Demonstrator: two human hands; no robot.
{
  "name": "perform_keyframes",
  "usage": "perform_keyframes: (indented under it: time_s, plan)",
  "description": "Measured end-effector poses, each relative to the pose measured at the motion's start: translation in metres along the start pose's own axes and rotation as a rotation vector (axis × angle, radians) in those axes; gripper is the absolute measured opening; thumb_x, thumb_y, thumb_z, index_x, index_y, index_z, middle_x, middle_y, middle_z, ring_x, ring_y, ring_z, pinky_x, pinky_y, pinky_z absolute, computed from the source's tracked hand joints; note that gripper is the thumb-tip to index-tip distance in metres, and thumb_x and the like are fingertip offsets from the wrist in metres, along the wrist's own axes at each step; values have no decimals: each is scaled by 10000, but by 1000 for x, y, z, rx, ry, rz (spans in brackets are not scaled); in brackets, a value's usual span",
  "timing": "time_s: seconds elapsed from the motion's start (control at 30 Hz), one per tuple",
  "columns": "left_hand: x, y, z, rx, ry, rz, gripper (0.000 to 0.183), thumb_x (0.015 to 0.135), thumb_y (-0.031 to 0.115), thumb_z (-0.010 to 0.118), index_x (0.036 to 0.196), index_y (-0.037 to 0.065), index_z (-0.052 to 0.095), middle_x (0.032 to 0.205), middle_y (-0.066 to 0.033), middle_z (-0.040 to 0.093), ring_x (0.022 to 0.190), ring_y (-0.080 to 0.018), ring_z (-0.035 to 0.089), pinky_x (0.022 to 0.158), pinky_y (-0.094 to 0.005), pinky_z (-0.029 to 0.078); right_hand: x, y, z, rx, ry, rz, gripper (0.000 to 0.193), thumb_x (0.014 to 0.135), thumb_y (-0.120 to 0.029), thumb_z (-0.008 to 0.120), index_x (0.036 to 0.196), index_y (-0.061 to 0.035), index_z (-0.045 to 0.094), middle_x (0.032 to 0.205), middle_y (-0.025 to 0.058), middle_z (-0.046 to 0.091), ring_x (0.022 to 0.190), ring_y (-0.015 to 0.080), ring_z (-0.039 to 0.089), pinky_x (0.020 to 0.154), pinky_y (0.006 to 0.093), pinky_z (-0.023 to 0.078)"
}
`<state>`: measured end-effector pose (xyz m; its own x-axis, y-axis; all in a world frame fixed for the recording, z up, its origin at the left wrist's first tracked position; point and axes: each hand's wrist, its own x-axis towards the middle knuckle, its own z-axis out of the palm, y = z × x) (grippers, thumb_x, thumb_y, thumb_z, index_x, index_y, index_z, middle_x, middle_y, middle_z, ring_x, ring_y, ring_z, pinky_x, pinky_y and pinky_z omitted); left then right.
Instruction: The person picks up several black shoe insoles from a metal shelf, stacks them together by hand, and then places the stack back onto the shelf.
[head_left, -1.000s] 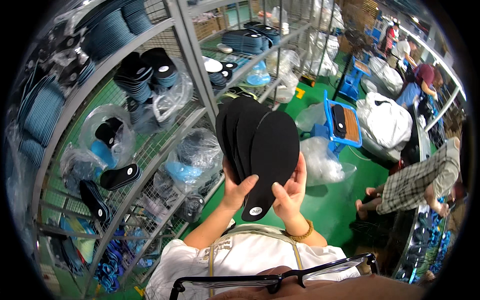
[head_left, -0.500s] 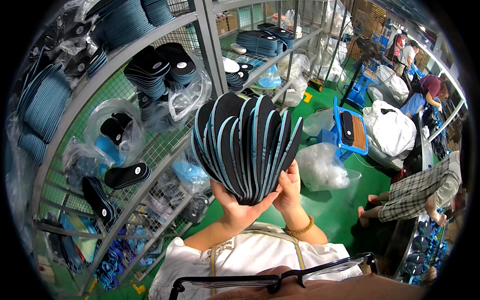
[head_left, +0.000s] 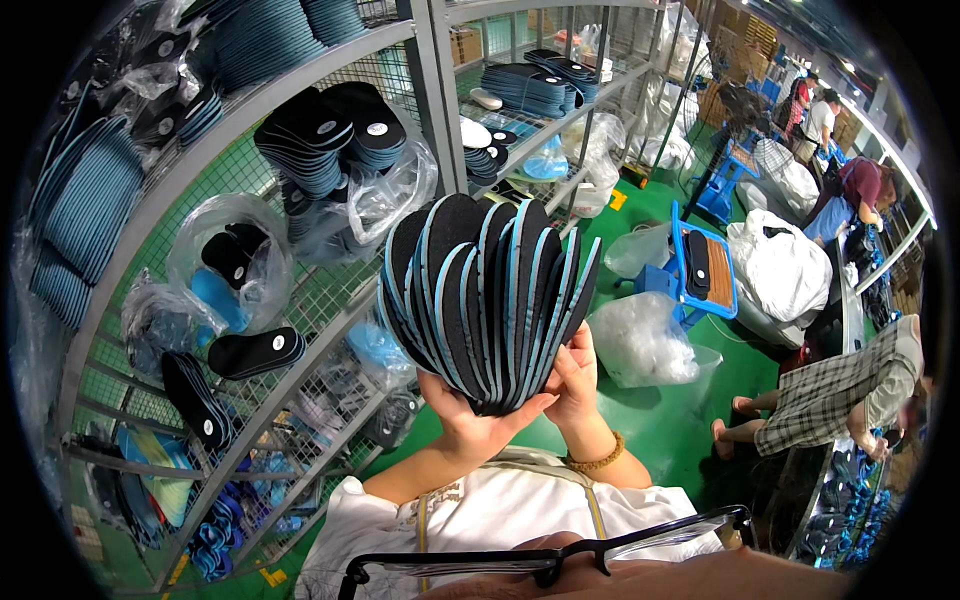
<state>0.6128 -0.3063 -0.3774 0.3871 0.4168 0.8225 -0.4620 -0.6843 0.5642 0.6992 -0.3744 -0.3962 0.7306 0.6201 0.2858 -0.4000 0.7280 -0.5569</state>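
Fanned out in front of my chest is a stack of black insoles (head_left: pixel 487 300) with light blue edges. My left hand (head_left: pixel 470 420) grips the lower left of the stack, its thumb reaching across the bottom. At the lower right, my right hand (head_left: pixel 577 385) closes on the same stack, with a brown band round the wrist. The rounded upper ends of the insoles spread apart, while the lower ends sit pressed together. Fingers behind the stack are hidden.
A metal mesh rack (head_left: pixel 250 395) on the left holds insole stacks (head_left: pixel 305 140) and clear plastic bags (head_left: pixel 385 200). To the right stand a blue stool (head_left: pixel 690 265) with insoles on it, white sacks (head_left: pixel 780 265) and a stuffed plastic bag (head_left: pixel 645 340). Several people work along a bench at far right.
The fan of insoles has shifted slightly, its upper ends a little lower in the picture. Both hands keep their grip. The view has turned a little.
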Motion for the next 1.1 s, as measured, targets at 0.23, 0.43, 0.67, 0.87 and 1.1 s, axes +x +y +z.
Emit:
perform_keyframes:
  time_s: [0.23, 0.43, 0.67, 0.87, 1.1]
  plan:
    - [-1, -4, -7, 73, 6, -61, 978, 646, 361, 669, 1229, -23, -17, 1235, -196, 132, 1152, -271, 197, 936, -398, 177, 3, -1, 5, 164, 10, 100, 350, 746, -56, 539, 1065, -60, 395, 1031, 98, 500, 941, 194, 505, 815, 331, 426]
    - [5, -9, -9, -72, 73, -203, 912, 659, 208, 649, 1249, -19, -8, 1233, -177, 184, 1127, -262, 254, 935, -380, 199, 5, -6, -4, 266, -14, 175, 362, 745, -93, 548, 1078, -34, 420, 1018, 96, 523, 906, 188, 530, 804, 319, 436]
    - [9, -45, -27, -1185, 202, -1026, 621, 660, 365, 493, 1168, 29, 373, 1100, -103, 477, 965, -223, 483, 850, -338, 380, -4, -28, -22, 146, 141, 98, 345, 810, -230, 464, 1096, -41, 426, 1023, 87, 524, 902, 233, 532, 778, 365, 449]
    - [16, -60, -14, -1511, 135, -697, 595, 646, 403, 570, 1111, 49, 459, 1033, -93, 532, 862, -204, 548, 735, -325, 462, -3, -80, -51, -232, 208, -224, 348, 837, -183, 399, 1158, -56, 354, 1022, 82, 512, 827, 182, 548, 685, 302, 475]
    - [9, -37, -1, -1307, 46, -727, 735, 663, 461, 479, 1234, 42, 286, 1197, -109, 403, 1056, -222, 431, 922, -356, 318, -23, -59, -18, -723, 6, -228, 446, 766, -7, 507, 1167, -14, 312, 1084, 72, 447, 960, 129, 436, 842, 265, 346]
